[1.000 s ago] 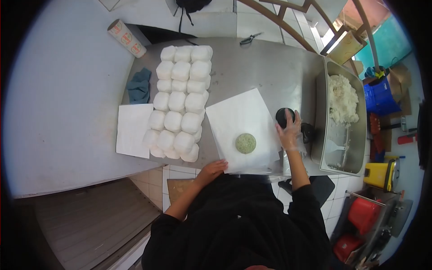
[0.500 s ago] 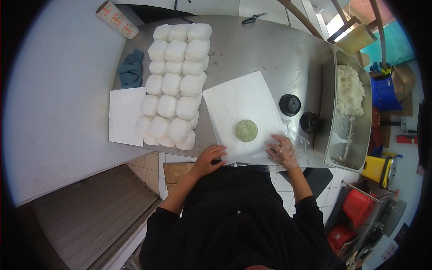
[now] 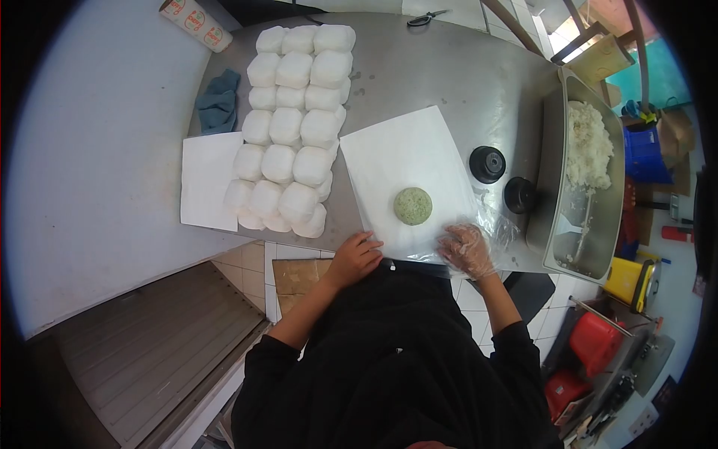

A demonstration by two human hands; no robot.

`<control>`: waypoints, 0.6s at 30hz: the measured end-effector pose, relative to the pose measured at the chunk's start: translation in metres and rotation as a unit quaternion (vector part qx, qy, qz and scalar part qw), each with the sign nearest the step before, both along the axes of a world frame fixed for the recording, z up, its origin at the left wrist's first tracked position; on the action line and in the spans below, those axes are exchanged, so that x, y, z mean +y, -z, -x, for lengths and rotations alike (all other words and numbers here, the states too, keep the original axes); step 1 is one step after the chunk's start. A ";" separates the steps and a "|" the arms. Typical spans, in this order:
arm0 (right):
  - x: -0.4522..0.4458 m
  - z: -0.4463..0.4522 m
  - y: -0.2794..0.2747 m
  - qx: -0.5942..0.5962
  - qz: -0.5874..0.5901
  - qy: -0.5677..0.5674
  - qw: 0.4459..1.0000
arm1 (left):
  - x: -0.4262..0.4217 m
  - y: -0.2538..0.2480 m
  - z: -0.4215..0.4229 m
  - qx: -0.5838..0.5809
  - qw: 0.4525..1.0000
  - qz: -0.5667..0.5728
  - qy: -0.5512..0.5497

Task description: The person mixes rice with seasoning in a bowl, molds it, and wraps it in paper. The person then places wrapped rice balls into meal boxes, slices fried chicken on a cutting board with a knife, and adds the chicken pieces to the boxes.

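Observation:
A round, green-speckled patty (image 3: 413, 206) lies on a stack of white paper sheets (image 3: 407, 146) on the steel table. My bare left hand (image 3: 357, 259) is closed at the paper's near left corner, fingers bent over the edge. At the near right corner, my right hand (image 3: 467, 251), in a clear plastic glove, has its fingers drawn together on the paper. Clear plastic film (image 3: 497, 224) lies crumpled beside that hand. Two round black moulds (image 3: 488, 164) stand right of the paper. Rows of white wrapped bundles (image 3: 286, 125) are piled on the left.
A deep steel pan (image 3: 550, 165) at the right holds white rice (image 3: 588, 146) and a pale paddle (image 3: 570, 227). Further left are more white paper (image 3: 209, 183), a blue-grey cloth (image 3: 218, 102) and a printed roll (image 3: 196, 25). Scissors (image 3: 426, 18) lie at the far edge.
The whole view has shifted slightly, with the table higher in the picture. Both hands have closed in more on the paper's near corners; the patty stays in place on the paper.

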State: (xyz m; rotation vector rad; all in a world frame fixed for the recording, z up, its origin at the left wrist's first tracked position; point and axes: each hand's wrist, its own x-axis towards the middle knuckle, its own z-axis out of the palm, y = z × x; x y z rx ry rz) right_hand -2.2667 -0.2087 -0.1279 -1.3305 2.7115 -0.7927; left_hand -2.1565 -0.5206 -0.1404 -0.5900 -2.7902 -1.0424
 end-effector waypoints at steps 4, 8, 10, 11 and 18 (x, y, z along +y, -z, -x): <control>-0.006 0.002 -0.010 0.027 0.018 0.029 0.999 | 0.000 -0.015 0.000 -0.091 0.983 -0.141 -0.077; 0.012 -0.006 -0.010 0.055 -0.025 0.075 0.995 | -0.013 -0.014 -0.011 -0.096 0.990 -0.094 -0.048; 0.016 -0.020 -0.001 0.056 -0.011 0.062 0.996 | -0.017 -0.014 -0.015 -0.097 0.992 -0.075 -0.019; 0.015 -0.023 -0.006 0.039 0.002 0.068 0.997 | -0.016 -0.018 -0.017 -0.095 0.989 -0.104 -0.037; -0.023 -0.016 0.030 -0.267 0.268 0.327 0.866 | 0.008 0.011 0.024 -0.228 0.879 -0.265 -0.325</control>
